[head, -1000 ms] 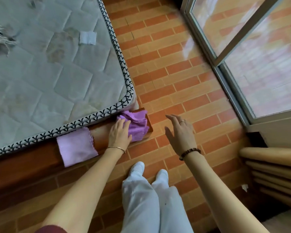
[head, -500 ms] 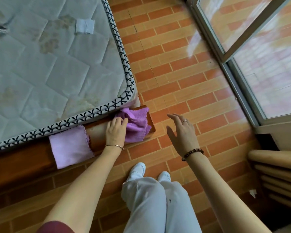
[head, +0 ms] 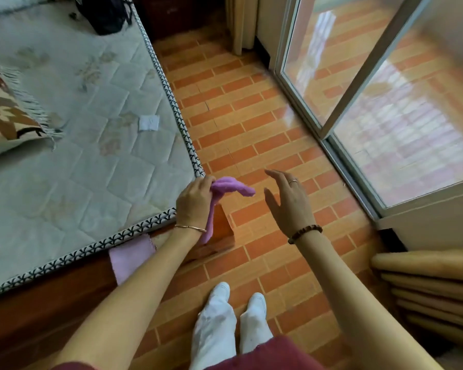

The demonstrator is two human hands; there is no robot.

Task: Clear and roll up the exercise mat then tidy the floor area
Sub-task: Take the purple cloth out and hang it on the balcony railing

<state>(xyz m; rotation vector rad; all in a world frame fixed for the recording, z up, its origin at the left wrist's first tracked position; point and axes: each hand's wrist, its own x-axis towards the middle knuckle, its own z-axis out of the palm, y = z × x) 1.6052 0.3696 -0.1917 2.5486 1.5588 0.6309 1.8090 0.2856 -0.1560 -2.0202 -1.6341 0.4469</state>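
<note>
My left hand [head: 194, 201] grips a crumpled purple cloth [head: 231, 186] and holds it up above the corner of the wooden bed frame [head: 221, 225]. One end of the cloth sticks out to the right; the other hangs down past my wrist. A second purple cloth [head: 130, 256] lies flat on the frame's edge under my left forearm. My right hand [head: 289, 201] hovers over the brick-patterned floor [head: 251, 124] to the right, fingers spread and holding nothing. No exercise mat is in view.
A quilted mattress [head: 91, 161] with a patterned border fills the left, with a brown fringed cushion [head: 6, 113] and a dark bag [head: 104, 14] on it. Sliding glass doors [head: 385, 102] line the right. Stacked tan rolls [head: 428, 287] lie at lower right. My white shoes [head: 235, 300] stand below.
My left hand has closed on the crumpled purple cloth and lifted it off the bed frame corner. The view has tilted up, showing more of the mattress and floor.
</note>
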